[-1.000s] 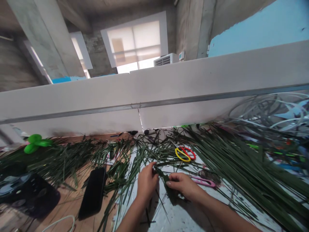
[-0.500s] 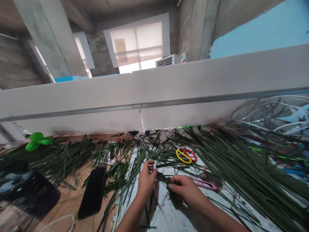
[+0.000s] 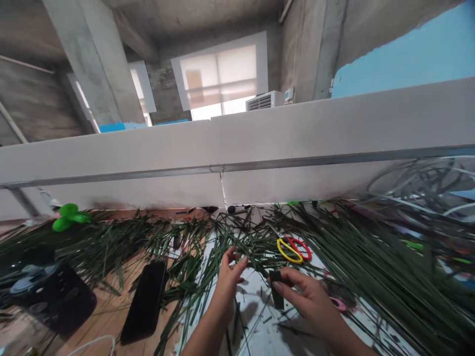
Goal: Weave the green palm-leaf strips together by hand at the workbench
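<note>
My right hand (image 3: 306,294) pinches a dark green leaf strip (image 3: 275,291) between thumb and fingers, its broad end hanging down over the white work surface (image 3: 256,329). To its left, my left hand (image 3: 227,277) is raised with thumb and fingers apart, and I see nothing held in it. Scissors (image 3: 293,249) with one yellow and one red handle loop lie just beyond my right hand. The pink cutter (image 3: 338,304) is mostly hidden behind that hand. Cut green leaf strips (image 3: 237,237) are strewn beyond both hands.
A black phone (image 3: 144,301) lies to the left, near a dark box-like object (image 3: 54,296) and a white cable (image 3: 92,341). Long green leaves (image 3: 356,252) are heaped on the right. A bright green object (image 3: 70,217) sits far left. A white partition (image 3: 260,138) stands behind.
My left hand has parted from the leaf piece, its fingers spreading. My right hand has moved slightly right with the leaf strip, now covering more of the pink cutter. The view has shifted slightly.
</note>
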Available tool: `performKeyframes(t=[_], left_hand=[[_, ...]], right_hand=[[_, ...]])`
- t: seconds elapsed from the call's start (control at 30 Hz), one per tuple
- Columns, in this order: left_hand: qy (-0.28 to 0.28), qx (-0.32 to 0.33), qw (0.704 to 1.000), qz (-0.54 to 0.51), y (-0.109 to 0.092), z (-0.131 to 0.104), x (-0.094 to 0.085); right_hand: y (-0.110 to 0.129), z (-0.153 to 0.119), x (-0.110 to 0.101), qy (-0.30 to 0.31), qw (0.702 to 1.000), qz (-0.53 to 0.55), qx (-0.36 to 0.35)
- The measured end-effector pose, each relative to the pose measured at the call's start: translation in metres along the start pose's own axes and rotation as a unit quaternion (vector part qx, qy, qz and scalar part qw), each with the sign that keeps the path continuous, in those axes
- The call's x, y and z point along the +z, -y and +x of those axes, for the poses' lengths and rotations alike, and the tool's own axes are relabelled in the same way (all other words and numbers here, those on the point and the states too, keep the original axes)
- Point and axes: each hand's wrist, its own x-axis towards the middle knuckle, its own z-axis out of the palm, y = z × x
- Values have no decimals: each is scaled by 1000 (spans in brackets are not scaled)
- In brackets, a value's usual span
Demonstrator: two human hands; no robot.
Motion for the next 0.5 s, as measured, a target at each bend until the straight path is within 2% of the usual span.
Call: performKeyframes(t=[0.13, 0.2, 0.37, 0.5], left_hand=[[99, -75, 987, -101, 5, -1, 0], [132, -90, 980, -120, 6, -4, 1], [138, -60, 980, -133, 4, -8, 3], [124, -44, 982, -132, 0, -7, 3]], right_hand=[[1, 2, -3, 8, 999, 35, 2], [1, 2, -3, 19, 999, 49, 4], [3, 2, -4, 59, 994, 88, 22], [6, 6, -15, 23, 987, 145, 67]])
